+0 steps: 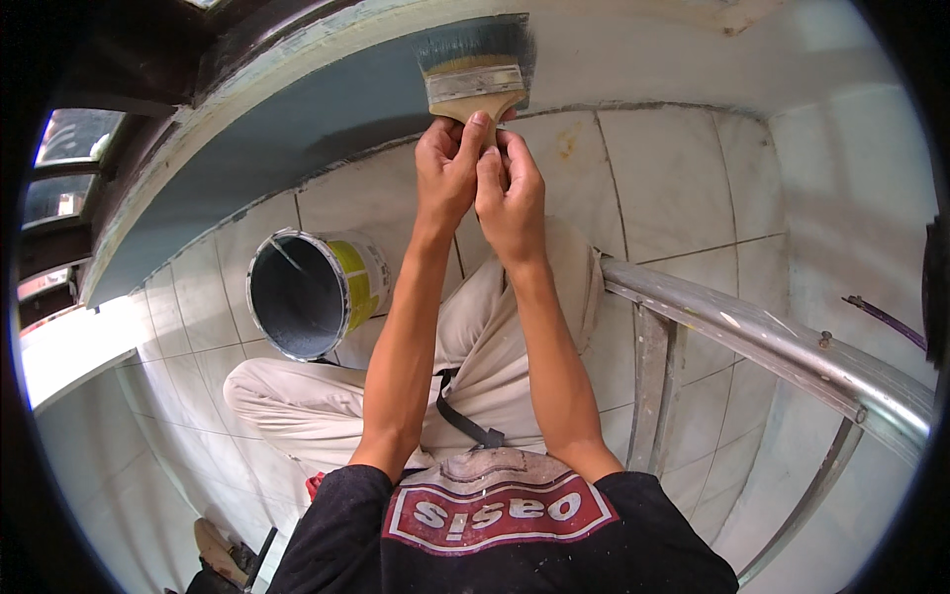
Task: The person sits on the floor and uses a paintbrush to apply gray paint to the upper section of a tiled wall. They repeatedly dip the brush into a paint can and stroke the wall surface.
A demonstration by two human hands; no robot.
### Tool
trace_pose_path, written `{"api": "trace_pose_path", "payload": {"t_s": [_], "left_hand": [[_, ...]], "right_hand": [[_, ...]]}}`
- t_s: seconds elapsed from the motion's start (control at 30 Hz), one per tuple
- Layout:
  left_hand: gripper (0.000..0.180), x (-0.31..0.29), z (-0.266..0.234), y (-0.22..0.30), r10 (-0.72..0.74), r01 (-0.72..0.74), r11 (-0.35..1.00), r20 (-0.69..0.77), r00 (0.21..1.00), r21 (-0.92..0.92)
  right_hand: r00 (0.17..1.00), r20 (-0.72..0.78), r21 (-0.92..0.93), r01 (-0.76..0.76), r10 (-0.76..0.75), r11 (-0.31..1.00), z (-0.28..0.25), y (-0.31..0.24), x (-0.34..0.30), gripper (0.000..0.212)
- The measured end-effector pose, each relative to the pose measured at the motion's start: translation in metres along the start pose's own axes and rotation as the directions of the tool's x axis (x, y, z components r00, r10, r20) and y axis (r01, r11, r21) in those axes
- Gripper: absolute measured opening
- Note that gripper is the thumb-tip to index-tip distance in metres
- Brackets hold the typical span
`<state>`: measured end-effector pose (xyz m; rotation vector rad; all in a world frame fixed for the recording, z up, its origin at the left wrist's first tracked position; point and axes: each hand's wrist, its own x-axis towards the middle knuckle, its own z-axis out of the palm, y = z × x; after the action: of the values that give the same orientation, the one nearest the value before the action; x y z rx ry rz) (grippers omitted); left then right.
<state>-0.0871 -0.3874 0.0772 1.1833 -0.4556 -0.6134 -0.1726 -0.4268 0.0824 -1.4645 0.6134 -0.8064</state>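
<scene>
A wide flat paintbrush (pixel 475 85) with a pale wooden handle and a paint-smeared metal band is held in both hands. Its bristles lie against the wall at the edge of a dark grey-blue painted area (pixel 327 114). My left hand (pixel 452 163) is closed round the handle with the thumb on top. My right hand (pixel 512 188) grips the lower end of the handle from the right side. To the left of my forearms, a paint bucket (pixel 361 279) with a yellow-green label tilts open, grey paint coating its inside.
Right of my legs, a metal ladder (pixel 732 312) slants across the tiled floor (pixel 663 188). Unpainted pale wall (pixel 633 59) continues right of the brush. A dark-framed window (pixel 74 163) is at upper left. Some dark items (pixel 223 559) lie at lower left.
</scene>
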Motion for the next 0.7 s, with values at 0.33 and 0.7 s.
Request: {"api": "trace_pose_path", "payload": {"t_s": [0.33, 0.7], "left_hand": [[0.029, 0.006, -0.012, -0.054, -0.106, 0.105, 0.994, -0.051, 0.993, -0.022], [0.039, -0.002, -0.049, -0.133, -0.386, 0.373, 0.908, -0.037, 0.922, -0.189]], "right_hand": [[0.994, -0.02, -0.16, -0.114, 0.112, 0.981, -0.006, 0.059, 0.002, 0.031], [0.928, -0.079, -0.338, -0.369, 0.364, 0.866, -0.003, 0.106, 0.003, 0.044]]}}
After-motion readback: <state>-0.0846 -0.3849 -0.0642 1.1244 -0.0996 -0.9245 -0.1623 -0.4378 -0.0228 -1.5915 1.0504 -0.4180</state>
